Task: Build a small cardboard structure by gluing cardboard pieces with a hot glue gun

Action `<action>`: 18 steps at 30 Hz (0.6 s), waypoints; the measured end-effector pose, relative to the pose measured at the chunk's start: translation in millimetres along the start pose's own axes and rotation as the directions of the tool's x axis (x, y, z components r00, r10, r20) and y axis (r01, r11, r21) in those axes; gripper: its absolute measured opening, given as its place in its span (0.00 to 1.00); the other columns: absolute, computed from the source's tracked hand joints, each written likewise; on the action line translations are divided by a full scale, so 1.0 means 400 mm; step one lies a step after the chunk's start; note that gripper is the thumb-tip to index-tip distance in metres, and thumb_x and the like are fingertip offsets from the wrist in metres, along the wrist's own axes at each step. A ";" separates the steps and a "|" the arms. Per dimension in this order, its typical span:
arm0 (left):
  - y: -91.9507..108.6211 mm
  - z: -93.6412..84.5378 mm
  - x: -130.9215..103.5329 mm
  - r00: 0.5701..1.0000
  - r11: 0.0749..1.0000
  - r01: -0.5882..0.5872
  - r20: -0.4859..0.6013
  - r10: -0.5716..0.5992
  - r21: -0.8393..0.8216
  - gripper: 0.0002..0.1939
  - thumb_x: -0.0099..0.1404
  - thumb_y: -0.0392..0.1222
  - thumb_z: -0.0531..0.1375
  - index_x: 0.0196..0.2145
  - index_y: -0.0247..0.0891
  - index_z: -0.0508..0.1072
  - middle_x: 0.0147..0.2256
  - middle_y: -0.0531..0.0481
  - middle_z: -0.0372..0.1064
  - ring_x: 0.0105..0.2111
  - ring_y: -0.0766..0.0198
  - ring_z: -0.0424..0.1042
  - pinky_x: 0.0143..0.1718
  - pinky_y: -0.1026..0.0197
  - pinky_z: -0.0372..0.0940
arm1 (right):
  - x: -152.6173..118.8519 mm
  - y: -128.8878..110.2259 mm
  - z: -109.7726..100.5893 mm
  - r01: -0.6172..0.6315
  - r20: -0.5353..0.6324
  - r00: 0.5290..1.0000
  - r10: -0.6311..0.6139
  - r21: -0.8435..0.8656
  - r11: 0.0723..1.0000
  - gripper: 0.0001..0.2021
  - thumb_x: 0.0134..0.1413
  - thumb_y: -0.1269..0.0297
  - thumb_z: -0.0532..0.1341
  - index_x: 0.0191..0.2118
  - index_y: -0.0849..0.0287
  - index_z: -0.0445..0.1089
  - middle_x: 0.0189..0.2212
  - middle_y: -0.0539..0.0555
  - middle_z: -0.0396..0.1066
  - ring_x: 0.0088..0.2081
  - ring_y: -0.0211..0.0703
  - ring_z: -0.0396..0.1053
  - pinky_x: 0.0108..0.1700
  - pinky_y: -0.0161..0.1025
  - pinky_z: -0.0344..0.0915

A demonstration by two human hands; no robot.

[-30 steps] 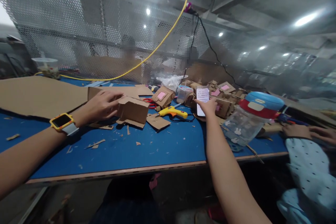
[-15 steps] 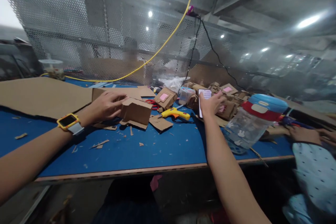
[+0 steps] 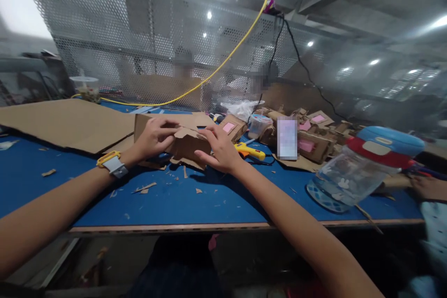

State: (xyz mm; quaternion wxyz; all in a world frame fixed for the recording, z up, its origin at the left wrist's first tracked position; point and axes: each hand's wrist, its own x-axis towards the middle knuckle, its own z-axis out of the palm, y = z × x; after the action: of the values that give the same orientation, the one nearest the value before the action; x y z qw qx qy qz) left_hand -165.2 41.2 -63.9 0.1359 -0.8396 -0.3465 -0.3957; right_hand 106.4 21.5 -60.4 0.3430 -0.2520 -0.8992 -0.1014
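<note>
A folded cardboard piece [image 3: 188,149] stands on the blue table between my hands. My left hand [image 3: 155,137], with a yellow and white watch on the wrist, grips its left part, fingers bent over the top. At its right side, my right hand [image 3: 220,149] touches the upper edge, thumb and fingers apart. Just right of that hand lies a yellow glue gun [image 3: 253,151], partly hidden. A phone with a lit, blurred screen [image 3: 287,138] leans on a pile of cardboard pieces [image 3: 314,144] with pink patches.
A clear bottle with a blue and red lid [image 3: 363,167] stands at right, near a person's hand [image 3: 431,187]. Large cardboard sheet [image 3: 66,123] lies at left. Plastic cups [image 3: 259,125], scraps and a perforated metal screen [image 3: 139,56] are also present.
My right hand has left the phone and moved left to the folded cardboard piece. My left hand stays at that piece. The view has shifted slightly left.
</note>
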 end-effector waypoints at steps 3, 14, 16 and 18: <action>0.009 0.002 0.003 1.000 1.000 0.020 0.000 -0.020 -0.016 0.15 0.65 0.42 0.56 0.37 0.42 0.84 0.48 0.41 0.78 0.51 0.47 0.75 0.55 0.39 0.65 | -0.007 0.006 0.006 -0.056 0.038 0.998 0.056 0.017 0.998 0.25 0.67 0.45 0.57 0.57 0.62 0.67 0.49 0.65 0.67 0.52 0.57 0.67 0.57 0.53 0.66; 0.046 -0.031 0.022 0.991 0.987 0.124 -0.037 -0.129 -0.102 0.13 0.69 0.44 0.54 0.41 0.39 0.77 0.42 0.43 0.79 0.44 0.52 0.76 0.50 0.48 0.69 | -0.014 -0.001 0.018 -0.038 0.008 0.999 0.038 0.031 0.999 0.20 0.68 0.52 0.57 0.56 0.61 0.65 0.49 0.66 0.70 0.50 0.58 0.69 0.54 0.54 0.68; 0.047 -0.035 0.027 0.987 0.983 0.147 -0.043 -0.153 -0.111 0.14 0.70 0.46 0.54 0.43 0.37 0.76 0.41 0.43 0.79 0.42 0.53 0.76 0.48 0.49 0.69 | -0.015 -0.004 0.019 -0.008 -0.011 1.000 0.008 0.026 1.000 0.20 0.69 0.52 0.56 0.56 0.62 0.65 0.48 0.66 0.70 0.49 0.58 0.69 0.53 0.54 0.68; 0.047 -0.034 0.033 0.987 0.982 0.154 -0.036 -0.159 -0.112 0.15 0.71 0.49 0.55 0.41 0.38 0.77 0.39 0.44 0.78 0.40 0.53 0.75 0.46 0.51 0.69 | -0.015 -0.005 0.019 0.022 -0.022 1.000 -0.022 0.024 0.999 0.20 0.70 0.52 0.54 0.56 0.62 0.65 0.48 0.66 0.70 0.49 0.58 0.69 0.53 0.53 0.69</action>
State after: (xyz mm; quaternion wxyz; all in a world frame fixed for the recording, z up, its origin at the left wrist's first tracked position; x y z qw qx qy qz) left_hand -154.2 27.0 -44.2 0.0660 -0.8069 -0.3862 -0.4420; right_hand 104.9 20.0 -70.3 0.3549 -0.2366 -0.8993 -0.0969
